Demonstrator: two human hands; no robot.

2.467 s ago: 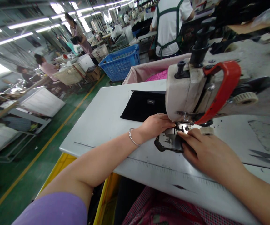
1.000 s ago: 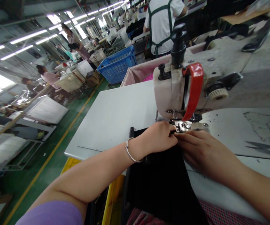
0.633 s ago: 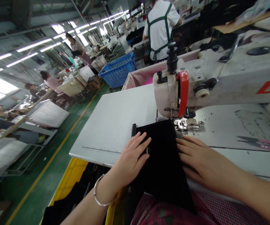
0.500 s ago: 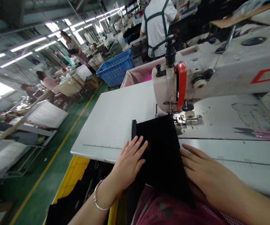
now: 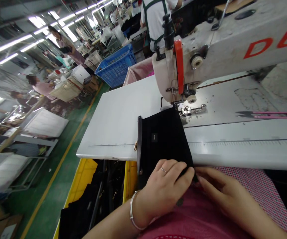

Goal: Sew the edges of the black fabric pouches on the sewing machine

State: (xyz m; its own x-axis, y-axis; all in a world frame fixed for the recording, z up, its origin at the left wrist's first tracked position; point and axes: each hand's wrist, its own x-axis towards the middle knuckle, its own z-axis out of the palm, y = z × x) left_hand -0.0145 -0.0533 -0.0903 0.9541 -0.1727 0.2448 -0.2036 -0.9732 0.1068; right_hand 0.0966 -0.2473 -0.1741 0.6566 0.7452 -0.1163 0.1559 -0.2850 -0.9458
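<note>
A black fabric pouch (image 5: 164,139) lies across the near edge of the sewing machine's table, its far corner at the presser foot (image 5: 192,109). Along its left side runs a zip with a brass-coloured puller (image 5: 135,146), and a small dark label (image 5: 154,137) sits on its face. My left hand (image 5: 169,182), with a ring and a bangle, lies over the near part, fingers bent down onto the right edge. At the near right corner my right hand (image 5: 215,186) has its fingers closed at the pouch's edge; the fingertips are partly hidden.
Pink-handled thread snips (image 5: 268,115) lie on the white table (image 5: 116,116), right of the needle. The machine head (image 5: 223,49) stands beyond the pouch. Below left is a yellow crate (image 5: 80,179) with black pouches. A blue crate (image 5: 116,66) and co-workers are farther off.
My left hand has slid from the zip side to the near right edge, uncovering the label. My right hand has moved toward me to the near corner, and the pouch's near part now bends. The view has shifted.
</note>
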